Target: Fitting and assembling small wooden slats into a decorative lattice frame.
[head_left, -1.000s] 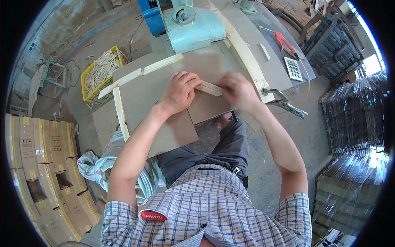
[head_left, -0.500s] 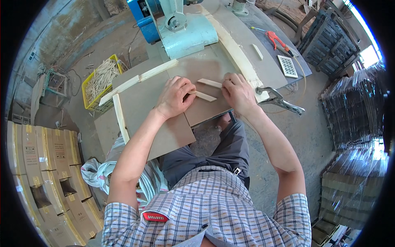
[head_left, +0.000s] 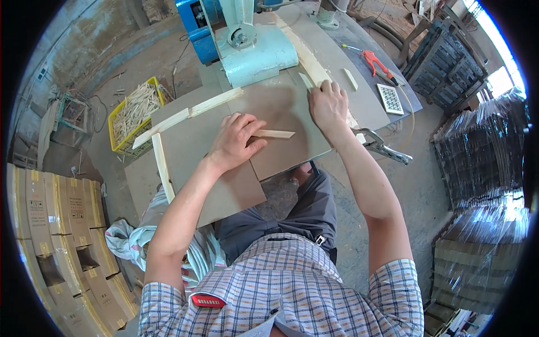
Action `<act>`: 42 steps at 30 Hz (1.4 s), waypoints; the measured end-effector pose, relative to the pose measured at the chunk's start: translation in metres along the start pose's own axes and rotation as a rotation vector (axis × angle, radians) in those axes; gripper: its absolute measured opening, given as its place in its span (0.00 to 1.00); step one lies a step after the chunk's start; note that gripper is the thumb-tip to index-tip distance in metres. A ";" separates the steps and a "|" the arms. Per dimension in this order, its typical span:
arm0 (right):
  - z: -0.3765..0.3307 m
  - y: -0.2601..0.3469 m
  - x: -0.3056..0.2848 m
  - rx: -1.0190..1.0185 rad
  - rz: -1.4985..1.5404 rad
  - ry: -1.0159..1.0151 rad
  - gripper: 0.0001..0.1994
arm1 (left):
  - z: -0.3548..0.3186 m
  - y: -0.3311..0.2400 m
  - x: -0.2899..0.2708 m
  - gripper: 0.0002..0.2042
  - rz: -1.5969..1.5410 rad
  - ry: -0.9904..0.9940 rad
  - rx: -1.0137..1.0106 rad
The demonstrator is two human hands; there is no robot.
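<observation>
- Brown board (head_left: 213, 168) makes up the work surface just past the person's lap, edged on its left and far sides with pale wooden battens (head_left: 163, 165).
- On that board the left hand (head_left: 236, 140) lies palm down, fingers loosely curled, holding down the near end of a short pale wooden strip (head_left: 275, 133); the strip's pointed free end sticks out to the right, flat on the board.
- Farther out, the right hand (head_left: 328, 104) rests with fingers together on the long wooden fence (head_left: 306, 56) and seems to be taking hold of another short piece (head_left: 306, 80) there; whether it pinches it I cannot tell.
- Judging by this, one strip is laid out and held, a second is only now being reached, so the work looks to be in mid-course.
- Beyond the hands stands a pale green machine (head_left: 255, 50); a yellow crate (head_left: 135, 109) heaped with similar sticks sits on the floor to the left.
- Right of the fence lie locking pliers (head_left: 382, 147), a small patterned tile (head_left: 390, 98) and red-handled cutters (head_left: 376, 60).
</observation>
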State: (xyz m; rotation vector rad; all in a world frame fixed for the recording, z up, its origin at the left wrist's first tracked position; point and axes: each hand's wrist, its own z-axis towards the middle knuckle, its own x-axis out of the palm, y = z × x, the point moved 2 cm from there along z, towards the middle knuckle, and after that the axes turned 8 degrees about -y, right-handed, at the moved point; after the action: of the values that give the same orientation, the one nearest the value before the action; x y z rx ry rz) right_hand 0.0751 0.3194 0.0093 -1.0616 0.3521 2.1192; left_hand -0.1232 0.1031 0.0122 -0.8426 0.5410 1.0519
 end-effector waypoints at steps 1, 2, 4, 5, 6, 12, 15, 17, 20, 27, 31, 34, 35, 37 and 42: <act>0.012 0.001 0.008 -0.011 0.013 -0.007 0.07 | -0.001 0.001 -0.003 0.13 0.002 -0.013 -0.003; 0.024 0.004 0.016 -0.020 -0.016 -0.002 0.07 | -0.003 0.002 -0.008 0.14 0.026 -0.010 -0.021; 0.038 0.008 0.024 -0.030 -0.034 0.009 0.07 | -0.009 0.007 -0.016 0.14 0.054 0.002 -0.048; 0.043 0.009 0.025 -0.007 -0.014 0.021 0.08 | -0.011 0.012 -0.020 0.13 0.083 0.037 -0.068; 0.045 0.010 0.024 0.034 -0.009 0.067 0.09 | -0.012 0.017 -0.022 0.12 0.114 0.094 -0.107; -0.013 0.039 -0.023 -0.133 0.652 0.024 0.11 | -0.015 0.031 -0.026 0.11 0.058 0.114 -0.148; -0.043 0.052 -0.040 -0.257 0.713 0.189 0.11 | -0.013 0.030 -0.029 0.12 0.049 0.111 -0.155; -0.052 0.054 -0.044 -0.215 0.622 0.204 0.09 | -0.010 0.027 -0.031 0.12 0.041 0.092 -0.163; -0.058 0.044 -0.045 -0.013 0.610 0.247 0.07 | -0.011 0.023 -0.032 0.14 -0.056 0.122 -0.419; -0.048 0.035 -0.036 0.098 0.339 0.034 0.05 | 0.007 0.002 -0.018 0.14 0.107 0.217 -0.521; -0.059 0.028 -0.045 0.038 0.463 0.000 0.05 | 0.012 0.000 -0.017 0.15 0.049 0.228 -0.606; -0.065 0.026 -0.050 -0.079 0.480 0.050 0.05 | 0.017 0.002 -0.013 0.14 0.004 0.274 -0.635; -0.064 0.024 -0.050 -0.105 0.376 0.038 0.05 | 0.020 0.003 -0.011 0.14 0.006 0.274 -0.641; -0.060 0.019 -0.049 -0.126 0.269 0.029 0.05 | 0.025 0.004 -0.006 0.14 -0.043 0.287 -0.646; -0.034 -0.002 -0.035 -0.081 -0.009 0.043 0.07 | 0.039 0.009 0.005 0.12 -0.079 0.252 -0.651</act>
State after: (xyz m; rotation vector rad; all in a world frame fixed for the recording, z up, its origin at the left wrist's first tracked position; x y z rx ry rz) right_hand 0.1106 0.2858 0.0156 -1.1544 0.2831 2.1212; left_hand -0.1295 0.1399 0.0276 -1.5721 0.3679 1.0668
